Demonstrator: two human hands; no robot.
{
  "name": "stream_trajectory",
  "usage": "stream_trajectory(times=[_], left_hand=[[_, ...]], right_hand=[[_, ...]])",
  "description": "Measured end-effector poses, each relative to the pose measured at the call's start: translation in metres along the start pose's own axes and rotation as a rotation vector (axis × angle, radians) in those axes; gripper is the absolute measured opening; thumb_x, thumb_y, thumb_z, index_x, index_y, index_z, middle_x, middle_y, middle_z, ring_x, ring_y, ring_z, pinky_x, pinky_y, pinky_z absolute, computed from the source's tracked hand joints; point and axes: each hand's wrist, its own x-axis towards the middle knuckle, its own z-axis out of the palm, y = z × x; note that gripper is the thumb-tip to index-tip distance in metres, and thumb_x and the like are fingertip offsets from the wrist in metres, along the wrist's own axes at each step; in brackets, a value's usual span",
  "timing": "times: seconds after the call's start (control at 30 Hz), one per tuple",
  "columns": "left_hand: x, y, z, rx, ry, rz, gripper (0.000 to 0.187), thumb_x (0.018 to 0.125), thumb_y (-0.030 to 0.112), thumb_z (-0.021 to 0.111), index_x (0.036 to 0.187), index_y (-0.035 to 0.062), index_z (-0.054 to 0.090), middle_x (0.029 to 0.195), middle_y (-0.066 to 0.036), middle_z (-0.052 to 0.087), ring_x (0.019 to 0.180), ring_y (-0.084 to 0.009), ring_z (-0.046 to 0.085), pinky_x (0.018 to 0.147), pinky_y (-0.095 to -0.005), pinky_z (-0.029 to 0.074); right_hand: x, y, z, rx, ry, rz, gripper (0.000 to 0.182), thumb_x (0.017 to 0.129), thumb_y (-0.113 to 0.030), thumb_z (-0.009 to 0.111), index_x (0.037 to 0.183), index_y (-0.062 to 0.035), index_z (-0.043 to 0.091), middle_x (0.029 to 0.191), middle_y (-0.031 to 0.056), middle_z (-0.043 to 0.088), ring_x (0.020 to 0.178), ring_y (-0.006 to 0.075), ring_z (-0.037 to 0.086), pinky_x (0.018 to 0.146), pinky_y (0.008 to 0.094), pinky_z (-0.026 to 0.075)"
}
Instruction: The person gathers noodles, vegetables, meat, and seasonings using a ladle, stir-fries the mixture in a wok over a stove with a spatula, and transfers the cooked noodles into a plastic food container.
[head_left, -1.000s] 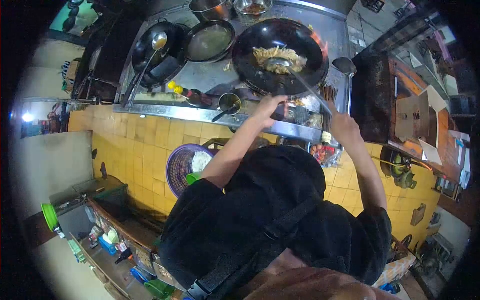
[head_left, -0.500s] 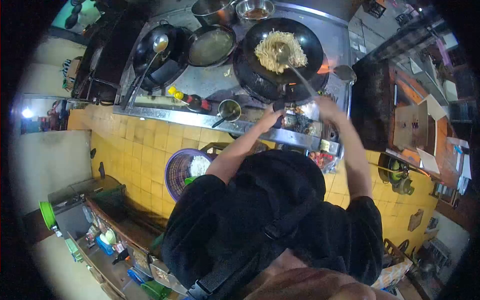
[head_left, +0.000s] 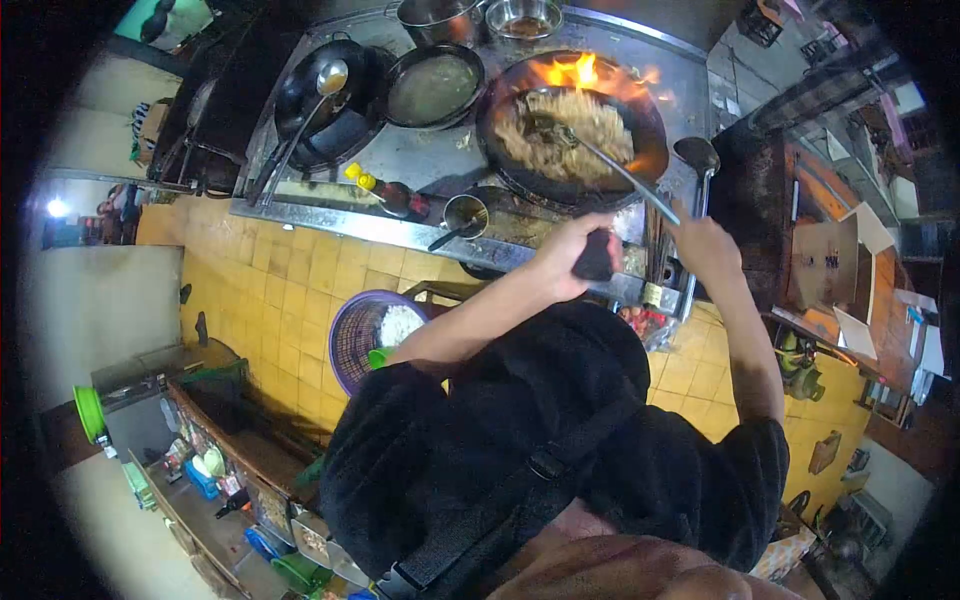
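My left hand is wrapped round the dark, padded handle of a black wok. The wok is tipped towards me over the burner, and pale brown noodles in it are smeared by motion. My right hand grips the long metal shaft of a ladle. The ladle's bowl lies among the noodles and is partly hidden by them. Orange flames rise behind the wok's far rim.
Left of the wok are a pan of liquid, another black wok with a ladle, a yellow-capped sauce bottle and a small saucepan. A spare ladle lies right. A purple basket stands on the floor.
The wok has been pulled nearer and tilted, with my left hand lower and further right. Noodles have spread from a heap into a moving mass. Flames have flared behind the rim.
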Motion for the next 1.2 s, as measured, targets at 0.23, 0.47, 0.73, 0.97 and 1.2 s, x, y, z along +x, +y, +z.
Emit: stream_trajectory(times=[0.23,0.47,0.73,0.97,1.2], left_hand=[[0.024,-0.014,-0.078,0.566,0.370,0.070,0.016,0.089,0.020,0.062,0.087,0.0046,0.057,0.072,-0.005,0.057,0.058,-0.0123,0.055,0.060,-0.0282,0.049],[0.003,-0.001,-0.031,0.507,0.250,-0.126,0.016,0.090,0.016,0.058,0.083,0.0021,0.056,0.071,-0.008,0.059,0.058,-0.0179,0.058,0.057,-0.0312,0.050],[-0.027,-0.037,-0.052,0.439,0.259,-0.115,0.011,0.092,0.015,0.057,0.091,0.0052,0.051,0.075,-0.009,0.058,0.054,-0.0174,0.056,0.050,-0.0369,0.050],[0.082,0.013,-0.149,0.689,0.100,0.269,0.011,0.086,0.012,0.062,0.087,0.0036,0.055,0.070,-0.006,0.059,0.055,-0.0135,0.057,0.048,-0.0295,0.047],[0.124,0.009,-0.173,0.782,0.197,0.306,0.017,0.084,0.011,0.067,0.094,0.0044,0.054,0.065,-0.007,0.058,0.048,-0.0168,0.056,0.043,-0.0329,0.049]], right_hand=[[-0.038,0.005,0.013,0.032,0.033,-0.093,0.052,0.088,-0.021,0.058,0.137,-0.0226,0.042,0.079,0.0264,0.063,0.079,0.0446,0.064,0.071,0.0524,0.052],[-0.028,0.017,0.071,0.124,0.101,-0.104,0.057,0.086,-0.013,0.056,0.140,-0.0180,0.040,0.077,0.0250,0.064,0.073,0.0426,0.065,0.067,0.0512,0.052],[0.007,0.072,0.056,0.351,0.252,-0.136,0.046,0.091,-0.023,0.048,0.135,-0.0111,0.047,0.107,0.0276,0.062,0.101,0.0419,0.060,0.087,0.0467,0.048],[0.100,0.000,0.140,0.400,0.039,0.050,0.037,0.095,-0.033,0.042,0.111,-0.0035,0.058,0.108,0.0282,0.060,0.103,0.0416,0.058,0.087,0.0482,0.046],[0.133,0.055,0.119,-0.032,0.116,-0.153,0.036,0.097,-0.030,0.039,0.101,-0.0012,0.060,0.097,0.0219,0.058,0.096,0.0384,0.062,0.084,0.0462,0.049]])
